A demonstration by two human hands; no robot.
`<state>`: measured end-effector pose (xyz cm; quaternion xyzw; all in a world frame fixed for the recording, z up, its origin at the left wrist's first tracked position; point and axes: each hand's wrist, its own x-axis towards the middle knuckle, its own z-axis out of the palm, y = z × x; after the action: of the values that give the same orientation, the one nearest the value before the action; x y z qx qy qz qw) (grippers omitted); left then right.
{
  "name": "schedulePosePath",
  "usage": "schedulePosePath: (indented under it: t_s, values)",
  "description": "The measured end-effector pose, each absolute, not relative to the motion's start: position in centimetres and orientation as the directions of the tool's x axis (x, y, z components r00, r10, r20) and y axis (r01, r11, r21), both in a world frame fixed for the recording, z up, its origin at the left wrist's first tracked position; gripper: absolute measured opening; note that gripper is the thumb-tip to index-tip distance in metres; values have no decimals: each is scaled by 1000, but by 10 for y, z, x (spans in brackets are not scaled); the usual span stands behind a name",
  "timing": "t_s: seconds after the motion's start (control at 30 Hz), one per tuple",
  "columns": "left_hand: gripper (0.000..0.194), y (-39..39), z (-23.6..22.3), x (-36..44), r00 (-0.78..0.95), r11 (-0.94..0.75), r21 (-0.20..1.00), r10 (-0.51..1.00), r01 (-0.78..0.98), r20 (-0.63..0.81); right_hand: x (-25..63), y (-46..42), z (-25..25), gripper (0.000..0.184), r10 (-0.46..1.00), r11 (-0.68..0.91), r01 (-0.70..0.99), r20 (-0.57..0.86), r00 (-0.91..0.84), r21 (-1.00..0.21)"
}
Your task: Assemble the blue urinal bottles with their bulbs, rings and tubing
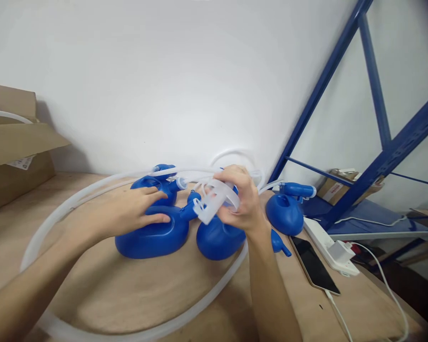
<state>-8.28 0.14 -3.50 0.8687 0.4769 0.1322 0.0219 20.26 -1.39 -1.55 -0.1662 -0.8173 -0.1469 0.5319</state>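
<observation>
A blue plastic urinal bottle (153,242) with a loop handle lies on the table, its neck pointing right. My left hand (142,209) is on it, the handle between thumb and fingers; the far fingertips are partly hidden. Raised above a second blue bottle (219,240), my right hand (242,199) pinches a translucent white plastic bracket (214,204) with a curved band and a flat slotted tab. Behind my left hand sits another blue bottle (173,190) with a pale cap. A thick translucent hose (199,306) loops around these bottles on the tabletop.
To the right stand a blue bottle (284,213), a small blue part (278,242), a phone (314,263) on a cable and a white power strip (321,237). An open cardboard box (17,180) is at the left. A blue metal rack (388,166) rises beyond the table's right side.
</observation>
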Motion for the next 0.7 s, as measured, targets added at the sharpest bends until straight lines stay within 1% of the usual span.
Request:
schedulePosePath:
  t_s: [0.07, 0.13, 0.2, 0.27, 0.33, 0.4, 0.53, 0.6, 0.7]
  values:
    - [70, 17, -45, -85, 528, -531, 177, 847, 829, 67, 215, -7, -14, 47, 290, 791, 605, 816, -499, 88]
    - [64, 27, -50, -84, 541, -525, 195, 840, 829, -42, 224, 2, -18, 48, 499, 672, 737, 690, -525, 74]
    - [55, 31, -50, -83, 543, -516, 201, 832, 833, -114, 229, 12, -26, 44, 657, 576, 815, 559, -506, 61]
    - [50, 33, -49, -83, 537, -502, 215, 828, 838, -159, 228, 22, -37, 37, 753, 528, 847, 431, -497, 54]
    - [50, 35, -49, -86, 546, -497, 253, 817, 830, -185, 223, 29, -47, 31, 796, 525, 850, 332, -506, 40]
    - [52, 37, -51, -91, 571, -508, 292, 796, 810, -198, 215, 33, -54, 29, 799, 546, 837, 288, -528, 20]
    - [60, 42, -56, -99, 566, -482, 339, 796, 808, -215, 202, 36, -57, 33, 794, 556, 830, 318, -518, -36]
    - [61, 42, -57, -100, 528, -423, 369, 810, 827, -256, 202, 37, -57, 37, 794, 545, 836, 357, -492, -62]
    - [61, 41, -57, -100, 510, -349, 436, 790, 830, -339, 208, 39, -56, 41, 786, 545, 836, 390, -480, -69]
